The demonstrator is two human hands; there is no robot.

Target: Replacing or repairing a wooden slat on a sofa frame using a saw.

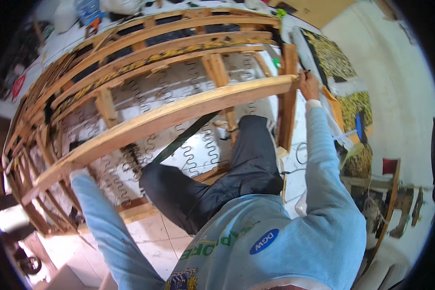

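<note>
A long, pale wooden beam (179,108) lies slantwise across the sofa frame (152,43), from its left side to the upright post (288,96) on the right. Near the beam's left end, my left hand (73,167) is closed round its near edge, fingers mostly hidden. My right hand (310,87) is at the beam's right end, fingers pinched together. A small dark, pen-like thing shows at those fingertips, too small to name surely. Wavy metal springs (210,145) run across the frame beneath the beam. A dark strap (186,137) slants under it beside my knee.
My legs (212,183) stand inside the frame, between its rails. Patterned yellow-and-black fabric pieces (355,108) lie at the right beside a blue-handled tool (360,126). A large clear blue bottle (88,10) stands at the back left. Pale tiles (150,237) cover the floor.
</note>
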